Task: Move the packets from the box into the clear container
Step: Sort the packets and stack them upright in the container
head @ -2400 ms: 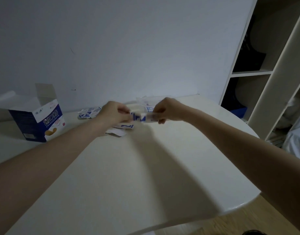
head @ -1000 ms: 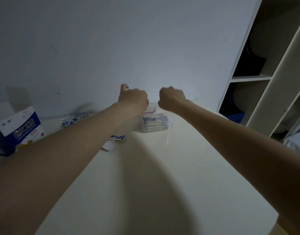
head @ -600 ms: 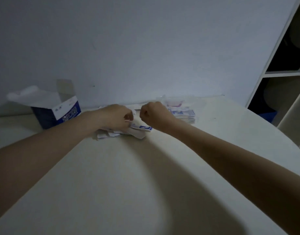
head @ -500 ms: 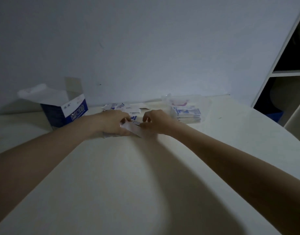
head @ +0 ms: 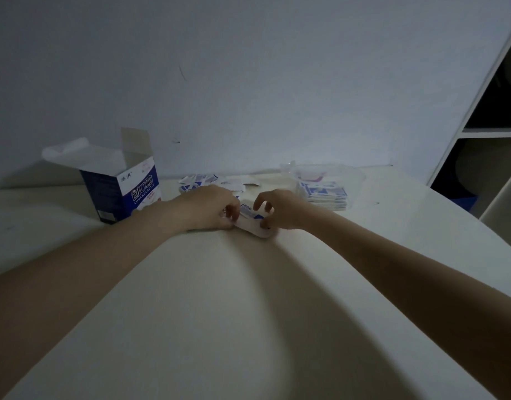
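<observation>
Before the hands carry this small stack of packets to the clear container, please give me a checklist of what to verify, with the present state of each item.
1. Both hands hold the stack: ok. The left hand and right hand pinch the stack of packets from its two sides.
2. Stack edges are even: cannot tell, the fingers cover much of it.
3. Clear container is open at the top: ok, no lid shows on it.
4. Room is left inside: ok, the packets inside lie well below its rim.
5. Loose packets remain on the table: not ok, more still to gather.
6. Box is empty: cannot tell.
</observation>
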